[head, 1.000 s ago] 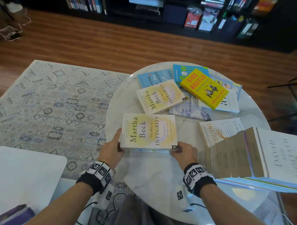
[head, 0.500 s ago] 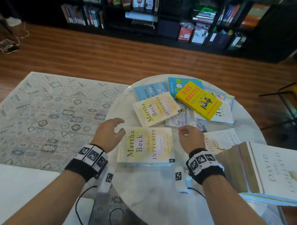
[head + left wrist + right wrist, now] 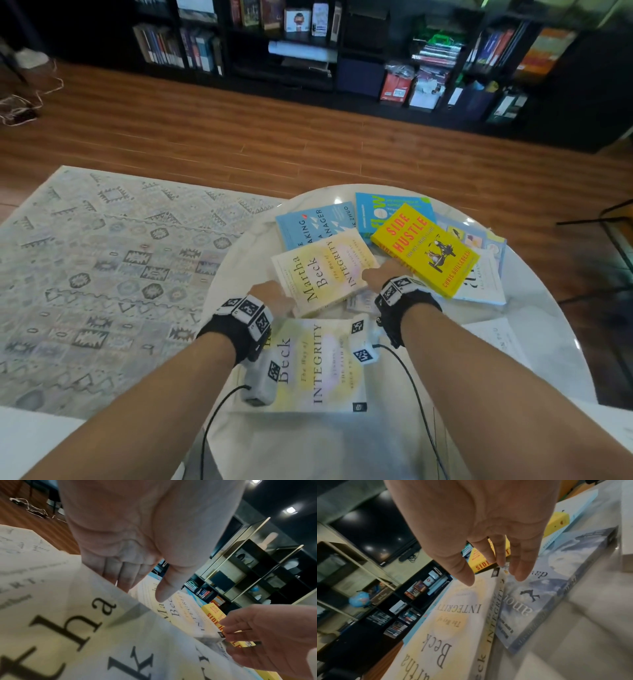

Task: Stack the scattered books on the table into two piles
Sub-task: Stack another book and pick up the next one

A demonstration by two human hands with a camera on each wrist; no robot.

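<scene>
Two pale yellow Martha Beck books lie on the round marble table (image 3: 541, 308). The near copy (image 3: 322, 366) lies flat under my wrists, with no hand on it. The far copy (image 3: 325, 270) lies tilted on other books. My left hand (image 3: 284, 301) is at its near left corner, thumb over the cover (image 3: 180, 605) and fingers straight beside the edge. My right hand (image 3: 371, 274) is at its right corner next to the yellow Side Hustle book (image 3: 424, 250). In the right wrist view its thumb hangs over the cover (image 3: 453, 615) and the fingers (image 3: 520, 573) past the spine, all nearly straight.
A blue book (image 3: 308, 222) and a teal book (image 3: 380, 209) lie behind the far copy. A grey-blue book (image 3: 556, 574) lies partly under it, and white books (image 3: 486, 291) sit to the right. A patterned rug (image 3: 102, 274) covers the floor at left; dark bookshelves (image 3: 342, 51) line the back.
Both hands let go of the near Martha Beck book, left it flat on the table, and moved forward to the far copy's corners. The head view has tilted up.
</scene>
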